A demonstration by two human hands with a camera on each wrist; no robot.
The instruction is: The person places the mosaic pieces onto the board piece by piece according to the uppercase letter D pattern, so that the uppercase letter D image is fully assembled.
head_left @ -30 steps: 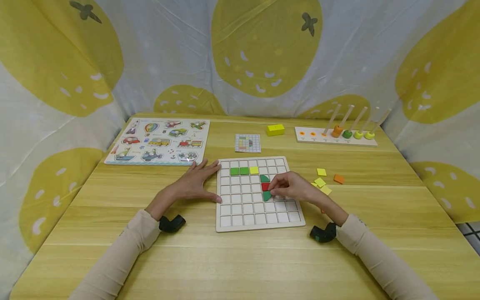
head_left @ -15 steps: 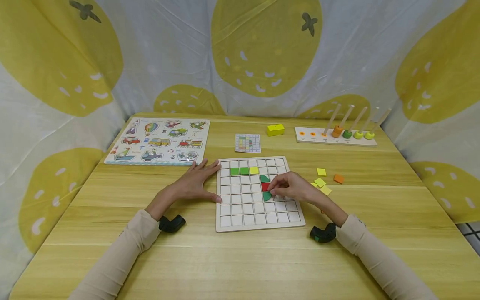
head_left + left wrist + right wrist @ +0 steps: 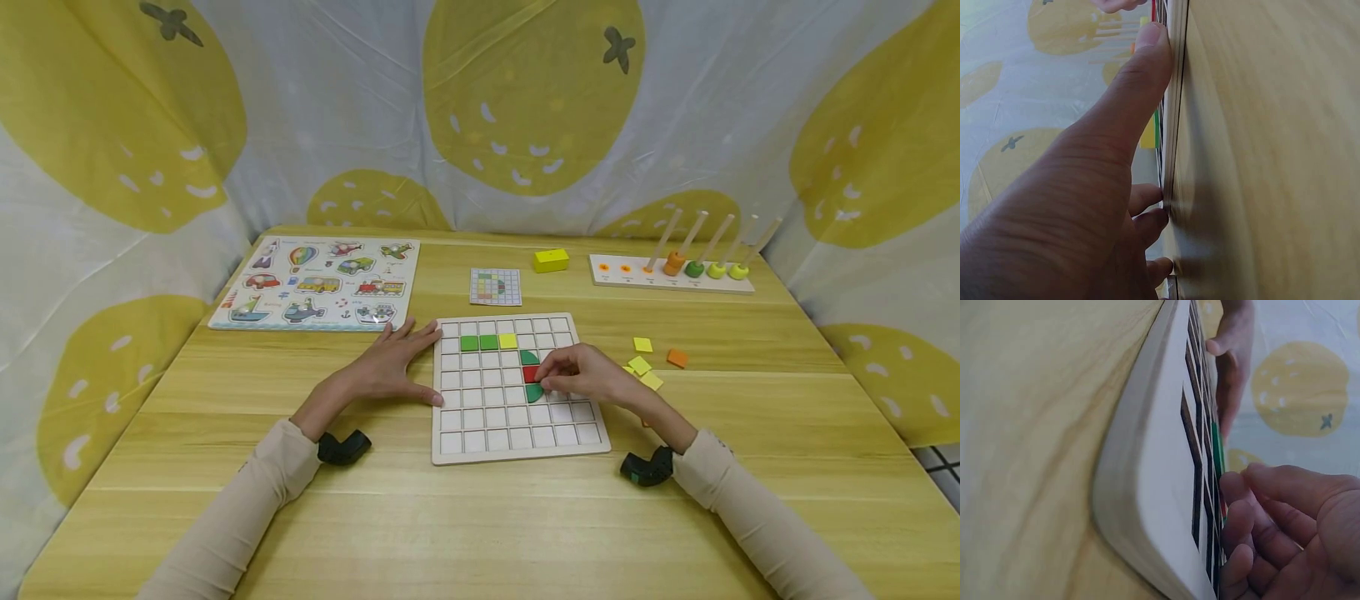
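Observation:
A pale wooden grid board point(image 3: 521, 457) lies flat on the table, with two green square tiles point(image 3: 478, 342) and a yellow tile point(image 3: 507, 341) in one upper row. Farther right, a red tile point(image 3: 530, 373) lies between a green quarter-round tile point(image 3: 528, 357) and a second one point(image 3: 533, 393). My right hand point(image 3: 583, 373) curls its fingers at the red tile, thumb and forefinger tips close together over its right edge; the contact is partly hidden. My left hand point(image 3: 386, 364) is spread at the board's left edge, thumb point(image 3: 1149, 39) and fingertips touching the rim.
Loose yellow tiles point(image 3: 640, 365) and an orange tile point(image 3: 677, 357) lie right of the board. Behind it are a pattern card point(image 3: 495, 286) and a yellow block point(image 3: 551, 260). A vehicle picture puzzle point(image 3: 315, 283) lies back left; a peg stand point(image 3: 671, 275) stands back right.

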